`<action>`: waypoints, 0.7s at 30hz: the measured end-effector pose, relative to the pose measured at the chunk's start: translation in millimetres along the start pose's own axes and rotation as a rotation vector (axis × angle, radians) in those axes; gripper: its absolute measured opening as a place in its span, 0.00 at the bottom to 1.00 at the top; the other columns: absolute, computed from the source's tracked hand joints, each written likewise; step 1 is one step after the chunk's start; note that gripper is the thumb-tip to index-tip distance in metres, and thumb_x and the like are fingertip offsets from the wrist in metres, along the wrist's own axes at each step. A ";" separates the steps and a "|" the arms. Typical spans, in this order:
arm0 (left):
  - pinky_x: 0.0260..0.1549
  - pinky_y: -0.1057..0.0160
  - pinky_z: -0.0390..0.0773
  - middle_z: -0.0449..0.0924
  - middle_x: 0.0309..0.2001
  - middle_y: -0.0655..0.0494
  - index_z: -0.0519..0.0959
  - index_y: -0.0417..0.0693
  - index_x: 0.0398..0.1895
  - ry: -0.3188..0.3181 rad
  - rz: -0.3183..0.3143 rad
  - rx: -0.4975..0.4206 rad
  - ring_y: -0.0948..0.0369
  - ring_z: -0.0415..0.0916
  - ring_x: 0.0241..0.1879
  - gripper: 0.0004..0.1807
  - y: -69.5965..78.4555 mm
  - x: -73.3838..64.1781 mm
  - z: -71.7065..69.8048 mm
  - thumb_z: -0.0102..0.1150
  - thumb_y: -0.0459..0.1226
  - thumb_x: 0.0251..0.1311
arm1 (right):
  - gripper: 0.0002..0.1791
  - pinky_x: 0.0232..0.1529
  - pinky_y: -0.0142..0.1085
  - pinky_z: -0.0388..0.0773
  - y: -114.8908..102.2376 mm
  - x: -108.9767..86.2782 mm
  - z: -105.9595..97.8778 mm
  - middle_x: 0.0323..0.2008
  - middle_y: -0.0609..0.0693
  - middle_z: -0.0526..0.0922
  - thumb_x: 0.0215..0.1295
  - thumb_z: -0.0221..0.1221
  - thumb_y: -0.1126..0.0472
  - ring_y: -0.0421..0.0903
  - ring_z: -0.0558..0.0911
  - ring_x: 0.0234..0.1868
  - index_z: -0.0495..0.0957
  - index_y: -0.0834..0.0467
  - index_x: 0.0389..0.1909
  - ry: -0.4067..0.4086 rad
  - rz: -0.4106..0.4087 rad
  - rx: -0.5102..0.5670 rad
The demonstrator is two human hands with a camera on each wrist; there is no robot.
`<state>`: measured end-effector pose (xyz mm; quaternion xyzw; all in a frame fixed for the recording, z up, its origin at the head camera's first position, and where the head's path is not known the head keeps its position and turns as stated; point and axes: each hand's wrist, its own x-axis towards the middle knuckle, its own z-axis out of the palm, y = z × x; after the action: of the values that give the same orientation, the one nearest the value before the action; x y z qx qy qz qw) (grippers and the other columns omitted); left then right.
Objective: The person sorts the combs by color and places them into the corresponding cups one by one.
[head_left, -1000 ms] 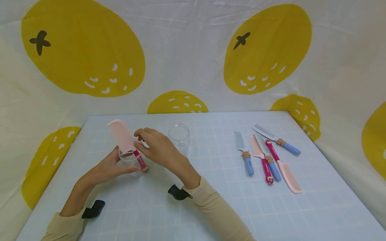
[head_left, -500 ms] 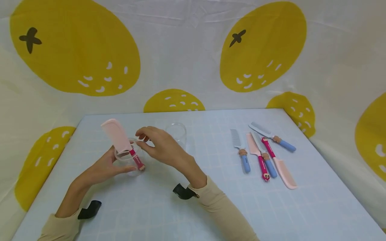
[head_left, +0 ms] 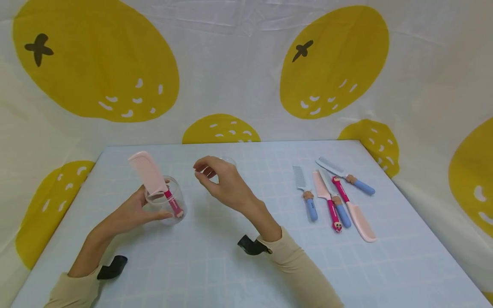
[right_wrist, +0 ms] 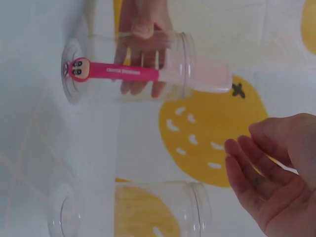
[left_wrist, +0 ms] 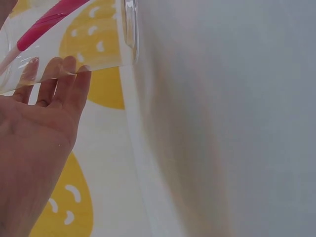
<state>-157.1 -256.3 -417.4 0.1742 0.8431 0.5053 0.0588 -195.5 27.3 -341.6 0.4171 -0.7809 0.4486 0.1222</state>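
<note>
My left hand [head_left: 132, 214] holds a clear plastic jar [right_wrist: 106, 94] near the left of the table, thumb on its near side and fingers around the far side. A pink comb [head_left: 149, 173] stands tilted in this jar. Its magenta handle [right_wrist: 123, 73], ending in a cartoon face, points down to the jar's base, while the pale toothed part sticks out past the rim. To the right of the jar, my right hand [head_left: 225, 182] hovers with loosely bent fingers, holding nothing. Behind it is a second clear jar [right_wrist: 98, 207], mostly hidden in the head view.
On the right of the pale blue table [head_left: 215, 273] lie several combs: a blue comb [head_left: 310, 205], another blue comb [head_left: 362, 185] farther back, and a pink comb [head_left: 360, 220] among others that overlap. A white cloth with yellow fruit prints [head_left: 231, 85] hangs behind.
My right hand has drawn away from the comb and jar, moving right, and now covers most of the second jar. The left hand keeps its hold. The head view has shifted slightly.
</note>
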 end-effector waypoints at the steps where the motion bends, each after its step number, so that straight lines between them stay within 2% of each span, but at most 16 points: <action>1: 0.61 0.23 0.63 0.62 0.73 0.41 0.48 0.53 0.81 0.001 -0.001 0.002 0.42 0.60 0.69 0.55 0.8 0.1 0.0 0.75 0.37 0.58 | 0.09 0.47 0.27 0.82 1.1 -1.7 -2.1 0.43 0.54 0.85 0.69 0.63 0.70 0.45 0.84 0.40 0.79 0.65 0.48 0.009 -0.003 0.001; 6: 0.62 0.29 0.68 0.64 0.72 0.43 0.49 0.52 0.81 0.012 -0.009 0.025 0.46 0.62 0.67 0.55 3.9 -0.1 -1.2 0.77 0.37 0.56 | 0.09 0.48 0.27 0.82 5.6 -10.5 -12.6 0.43 0.53 0.84 0.70 0.63 0.69 0.44 0.83 0.40 0.80 0.65 0.48 0.033 -0.012 -0.003; 9: 0.63 0.49 0.75 0.64 0.71 0.46 0.50 0.51 0.81 0.021 -0.001 0.054 0.52 0.63 0.66 0.55 3.6 -1.0 -2.9 0.78 0.37 0.55 | 0.09 0.48 0.27 0.82 9.3 -16.5 -19.0 0.44 0.53 0.84 0.70 0.63 0.69 0.43 0.83 0.40 0.80 0.65 0.48 0.042 -0.011 -0.007; 11: 0.60 0.62 0.74 0.64 0.71 0.48 0.50 0.51 0.81 0.025 0.007 0.068 0.57 0.63 0.65 0.56 3.3 -1.8 -4.0 0.78 0.37 0.55 | 0.09 0.48 0.28 0.82 12.3 -20.7 -23.4 0.44 0.53 0.84 0.70 0.63 0.70 0.43 0.83 0.41 0.80 0.65 0.48 0.049 -0.008 -0.009; 13: 0.57 0.71 0.73 0.64 0.71 0.49 0.49 0.53 0.81 0.026 0.018 0.071 0.61 0.63 0.64 0.57 1.2 -2.2 -5.3 0.78 0.37 0.55 | 0.09 0.48 0.29 0.82 15.4 -24.7 -28.0 0.44 0.53 0.84 0.70 0.63 0.70 0.43 0.83 0.41 0.80 0.65 0.49 0.054 -0.004 -0.012; 16: 0.62 0.55 0.75 0.62 0.71 0.48 0.48 0.55 0.82 0.019 0.027 0.063 0.56 0.63 0.66 0.58 -0.8 -2.8 -5.9 0.77 0.36 0.55 | 0.10 0.48 0.30 0.83 20.1 -31.5 -34.7 0.44 0.54 0.85 0.69 0.64 0.70 0.44 0.84 0.41 0.80 0.65 0.49 0.066 0.003 -0.021; 19: 0.63 0.34 0.70 0.59 0.73 0.44 0.45 0.55 0.83 0.004 0.019 0.051 0.45 0.61 0.68 0.59 -1.7 -3.4 -6.4 0.77 0.36 0.56 | 0.09 0.48 0.32 0.83 23.3 -38.2 -41.2 0.44 0.53 0.85 0.70 0.64 0.69 0.44 0.84 0.41 0.80 0.66 0.48 0.077 0.010 -0.031; 20: 0.61 0.28 0.68 0.59 0.74 0.44 0.44 0.54 0.83 -0.002 0.013 0.043 0.43 0.61 0.68 0.59 -1.6 -3.7 -6.5 0.76 0.36 0.57 | 0.09 0.48 0.32 0.84 24.0 -40.3 -43.3 0.43 0.54 0.85 0.70 0.63 0.69 0.44 0.84 0.41 0.80 0.66 0.48 0.079 0.012 -0.034; 21: 0.61 0.27 0.67 0.58 0.74 0.43 0.44 0.54 0.83 -0.008 0.006 0.040 0.41 0.60 0.69 0.59 -1.3 -3.9 -6.8 0.76 0.36 0.57 | 0.09 0.48 0.33 0.84 24.8 -42.4 -45.5 0.43 0.53 0.85 0.70 0.63 0.69 0.44 0.84 0.41 0.80 0.66 0.48 0.080 0.016 -0.038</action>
<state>-155.6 -263.9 -415.6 0.1801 0.8522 0.4879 0.0572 -196.4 93.0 -354.6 0.3901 -0.7872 0.4509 0.1578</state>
